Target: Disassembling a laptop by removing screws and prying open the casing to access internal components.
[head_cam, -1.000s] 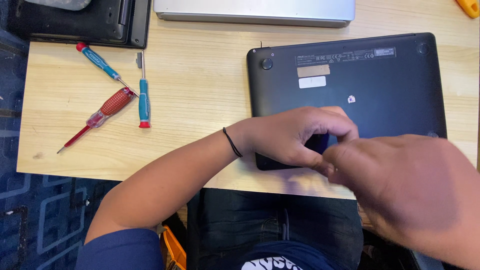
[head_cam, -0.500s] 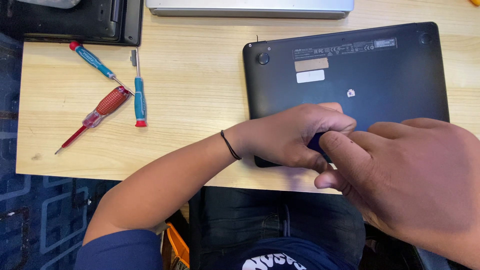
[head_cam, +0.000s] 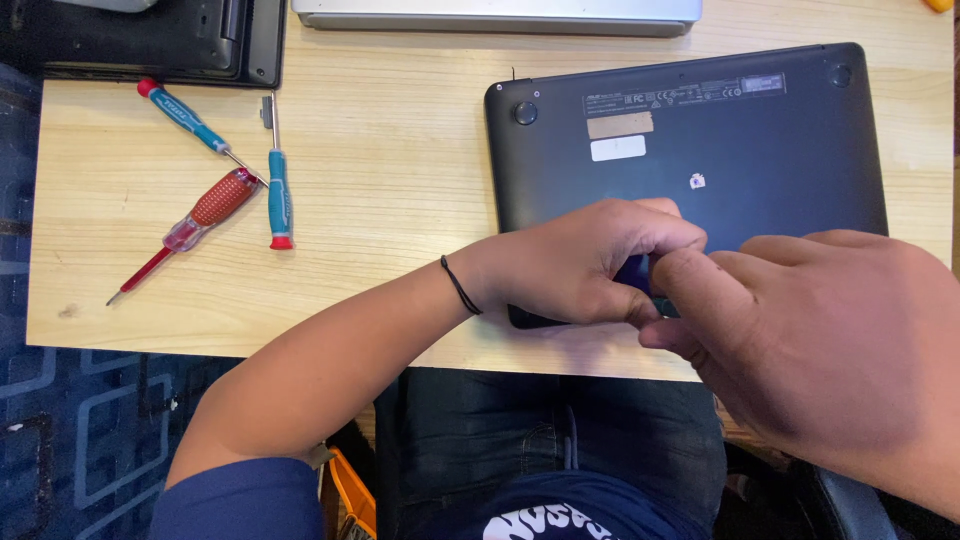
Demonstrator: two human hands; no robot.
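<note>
— Across the middle of the frame, what is the surface?

— Pale wooden table [head_cam: 400,180], over a dark blue patterned carpet [head_cam: 60,420] at lower left.

— Labels?

— On the upturned black laptop [head_cam: 760,150], right of centre: a tan rectangular sticker [head_cam: 619,124], a white one [head_cam: 617,148] just below, and a small white square tag [head_cam: 697,181].

— The hands?

— Left hand [head_cam: 580,265] and right hand [head_cam: 830,340] meet at the laptop's near edge, both pinched narrow around a small dark blue object [head_cam: 634,272] — mostly hidden, so I cannot tell what it is.

— Elsewhere?

— Three screwdrivers at upper left: blue-handled [head_cam: 185,117], teal-handled [head_cam: 277,190], red-handled [head_cam: 200,215]. A black device [head_cam: 160,40] and a silver laptop [head_cam: 500,14] along the top edge.
</note>
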